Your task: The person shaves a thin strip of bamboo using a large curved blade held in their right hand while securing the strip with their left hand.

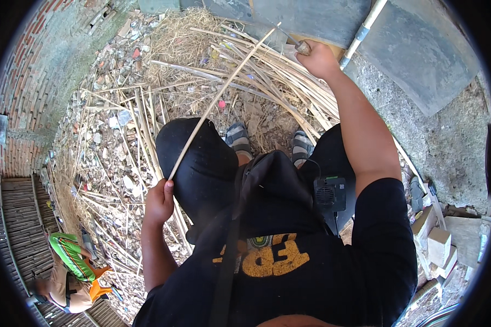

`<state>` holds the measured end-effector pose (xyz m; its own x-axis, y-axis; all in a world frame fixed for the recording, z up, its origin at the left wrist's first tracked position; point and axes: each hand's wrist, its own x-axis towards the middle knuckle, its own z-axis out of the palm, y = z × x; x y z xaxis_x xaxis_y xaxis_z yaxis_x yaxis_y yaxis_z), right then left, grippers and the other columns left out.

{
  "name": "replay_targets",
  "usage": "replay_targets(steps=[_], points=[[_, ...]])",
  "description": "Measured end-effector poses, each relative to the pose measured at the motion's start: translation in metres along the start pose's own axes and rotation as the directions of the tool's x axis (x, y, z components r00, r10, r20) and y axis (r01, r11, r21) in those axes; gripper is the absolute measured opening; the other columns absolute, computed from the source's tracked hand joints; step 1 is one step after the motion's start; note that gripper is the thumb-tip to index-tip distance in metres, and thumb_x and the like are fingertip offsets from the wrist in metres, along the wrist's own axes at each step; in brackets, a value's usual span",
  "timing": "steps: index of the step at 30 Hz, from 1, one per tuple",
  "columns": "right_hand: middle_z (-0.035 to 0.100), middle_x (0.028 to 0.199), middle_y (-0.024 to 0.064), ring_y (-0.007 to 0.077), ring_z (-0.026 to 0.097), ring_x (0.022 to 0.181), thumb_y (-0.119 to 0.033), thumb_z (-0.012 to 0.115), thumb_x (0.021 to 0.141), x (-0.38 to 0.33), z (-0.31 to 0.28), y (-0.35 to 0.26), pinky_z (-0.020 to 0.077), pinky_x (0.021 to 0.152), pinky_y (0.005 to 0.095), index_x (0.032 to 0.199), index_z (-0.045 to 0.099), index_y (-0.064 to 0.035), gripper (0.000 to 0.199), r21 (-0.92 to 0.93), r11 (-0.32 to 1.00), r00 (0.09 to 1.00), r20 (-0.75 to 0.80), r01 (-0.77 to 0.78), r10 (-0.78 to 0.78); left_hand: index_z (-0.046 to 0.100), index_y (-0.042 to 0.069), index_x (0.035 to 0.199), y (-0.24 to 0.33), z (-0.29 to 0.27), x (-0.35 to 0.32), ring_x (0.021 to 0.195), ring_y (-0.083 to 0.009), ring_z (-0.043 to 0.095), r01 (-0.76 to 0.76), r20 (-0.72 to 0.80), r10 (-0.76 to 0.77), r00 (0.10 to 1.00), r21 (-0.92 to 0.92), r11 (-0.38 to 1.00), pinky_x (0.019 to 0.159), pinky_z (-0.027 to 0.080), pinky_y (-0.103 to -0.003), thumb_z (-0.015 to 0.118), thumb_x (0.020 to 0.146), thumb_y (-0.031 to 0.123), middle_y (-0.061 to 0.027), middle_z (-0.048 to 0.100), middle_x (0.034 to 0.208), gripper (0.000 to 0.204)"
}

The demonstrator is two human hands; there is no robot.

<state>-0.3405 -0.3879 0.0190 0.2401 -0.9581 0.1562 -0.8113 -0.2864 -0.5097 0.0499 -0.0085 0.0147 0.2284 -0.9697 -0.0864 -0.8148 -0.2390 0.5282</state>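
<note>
From 8 toward 12 o'clock: stick gripped by left hand | 1 o'clock: knife grasped by right hand | judged unfinished: one stick held, pile of strips left loose

Brick wall left, slatted screen lower left. Rubble-strewn ground. Grey sheets upper right, rough concrete below. Daylight.

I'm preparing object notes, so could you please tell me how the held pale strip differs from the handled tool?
The pale strip is long and slender; the handled tool has a thicker brownish grip. The left hand holds the pale strip near its lower end, while the right hand holds the handled tool by its grip. Both are hand-held.
</note>
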Motion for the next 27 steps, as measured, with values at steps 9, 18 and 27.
replay_targets(steps=[9,18,27], points=[[0.073,0.092,0.0138,0.0336,0.071,0.087,-0.021,0.064,0.084,-0.044,-0.01,-0.069,0.0567,0.08,0.0489,0.108,0.069,-0.0162,0.025,-0.285,0.85,0.889,0.263,0.442,-0.374,0.048,0.001,0.078,0.005,0.013,-0.004,0.062,-0.0492,0.054,0.014,-0.088,-0.006,0.996,0.096,0.995,0.056,0.039,-0.053,0.045,0.107,0.035,-0.0254,0.055,0.064,0.044],[0.072,0.092,0.0162,0.0345,0.07,0.088,-0.021,0.07,0.081,-0.023,0.006,-0.045,0.0565,0.079,0.0446,0.106,0.07,-0.01,0.028,-0.087,0.955,0.947,0.183,0.282,-0.263,0.048,0.001,0.078,-0.001,0.022,-0.003,0.061,-0.049,0.055,0.012,-0.154,0.008,0.988,0.13,0.991,0.055,0.04,-0.053,0.05,0.105,0.031,-0.0259,0.055,0.064,0.04],[0.072,0.093,0.0197,0.0368,0.07,0.087,-0.028,0.069,0.086,-0.009,0.012,-0.014,0.0556,0.08,0.0436,0.12,0.068,-0.0092,0.039,-0.058,0.984,0.981,0.106,0.167,-0.161,0.049,0.0,0.076,0.002,0.008,0.001,0.057,-0.0458,0.052,0.001,-0.092,0.007,0.996,0.086,0.996,0.054,0.04,-0.049,0.051,0.106,0.032,-0.0236,0.052,0.06,0.044]])
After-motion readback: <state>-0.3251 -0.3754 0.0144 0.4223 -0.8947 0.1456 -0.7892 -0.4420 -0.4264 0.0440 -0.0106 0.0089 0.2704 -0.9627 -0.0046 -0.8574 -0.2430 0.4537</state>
